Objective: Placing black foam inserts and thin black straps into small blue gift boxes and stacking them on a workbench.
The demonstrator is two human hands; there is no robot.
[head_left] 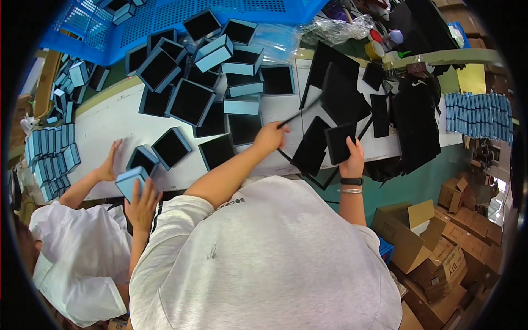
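My left hand [269, 137] is closed around a thin black stick [300, 114] that points up and to the right over the white table [110, 118]. My right hand [353, 157] grips a black square pad [339, 140] by its lower edge, just above the table's near edge. More black pads [311, 148] lie flat between and beyond my hands. Open light-blue boxes with black lining [171, 147] lie to the left of my left hand.
A co-worker in a white shirt at the left holds a light-blue box [131, 181] in both hands. A heap of open boxes [220, 60] and a blue crate [181, 14] sit farther back. Stacked blue lids [477, 114] stand right, cardboard cartons [429, 236] below.
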